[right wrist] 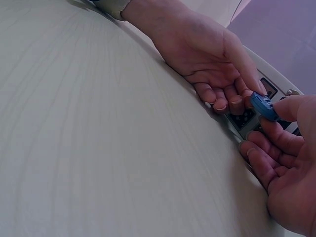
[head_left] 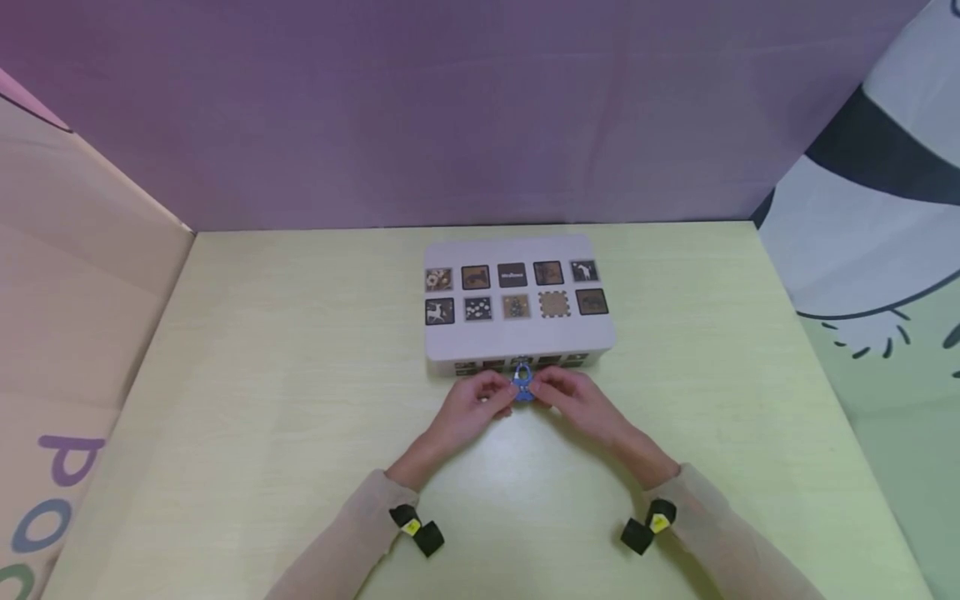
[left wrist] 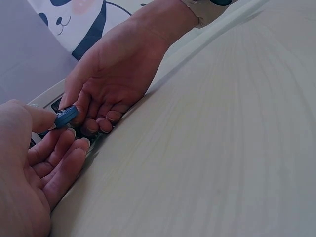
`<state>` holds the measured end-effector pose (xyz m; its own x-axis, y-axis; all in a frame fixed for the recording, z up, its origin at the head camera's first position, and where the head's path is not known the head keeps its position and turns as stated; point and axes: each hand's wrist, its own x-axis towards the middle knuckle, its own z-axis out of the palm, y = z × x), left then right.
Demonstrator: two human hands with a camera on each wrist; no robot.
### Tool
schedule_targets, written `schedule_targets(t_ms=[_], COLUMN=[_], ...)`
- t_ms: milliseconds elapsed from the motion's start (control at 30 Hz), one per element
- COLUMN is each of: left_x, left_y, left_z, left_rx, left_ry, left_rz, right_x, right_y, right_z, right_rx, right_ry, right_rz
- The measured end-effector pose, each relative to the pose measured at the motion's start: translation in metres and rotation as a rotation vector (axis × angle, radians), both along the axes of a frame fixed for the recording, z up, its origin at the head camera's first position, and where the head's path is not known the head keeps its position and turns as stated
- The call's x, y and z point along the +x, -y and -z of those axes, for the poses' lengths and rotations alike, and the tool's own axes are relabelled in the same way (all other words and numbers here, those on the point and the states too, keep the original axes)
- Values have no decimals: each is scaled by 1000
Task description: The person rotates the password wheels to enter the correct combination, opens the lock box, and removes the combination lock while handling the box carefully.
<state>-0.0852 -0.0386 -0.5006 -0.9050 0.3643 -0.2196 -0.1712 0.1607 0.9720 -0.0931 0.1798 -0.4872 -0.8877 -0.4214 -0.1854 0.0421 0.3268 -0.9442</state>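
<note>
A small blue padlock [head_left: 522,390] with a raised shackle is at the front latch of a white box [head_left: 517,337] printed with square pictures. My left hand [head_left: 468,407] pinches the padlock's left side between thumb and forefinger. From the other side, my right hand [head_left: 588,408] grips it the same way. The wrist views show the padlock's blue body [left wrist: 66,117] edge-on between both sets of fingertips, with small dark marks on it [right wrist: 263,105]. The other fingers of each hand curl loosely beneath. Where the shackle meets the latch is partly hidden.
The box stands lid down on a pale wooden table [head_left: 285,350], toward its back edge. A purple fabric wall [head_left: 480,117] rises behind the table. Printed panels flank it on the left [head_left: 82,292] and right [head_left: 885,250].
</note>
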Motion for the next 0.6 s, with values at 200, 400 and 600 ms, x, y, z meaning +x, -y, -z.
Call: schedule_targets(t_ms=[200, 400, 600], left_x=[0, 0, 0], left_y=[0, 0, 0], left_z=[0, -1, 0], left_rx=[-1, 3, 4], left_ry=[-4, -7, -5], left_rz=[-1, -2, -1], right_x=[0, -1, -1], right_y=[0, 0, 0], right_z=[0, 1, 1], right_rx=[3, -1, 7], right_ry=[2, 4, 0], right_rz=[4, 3, -1])
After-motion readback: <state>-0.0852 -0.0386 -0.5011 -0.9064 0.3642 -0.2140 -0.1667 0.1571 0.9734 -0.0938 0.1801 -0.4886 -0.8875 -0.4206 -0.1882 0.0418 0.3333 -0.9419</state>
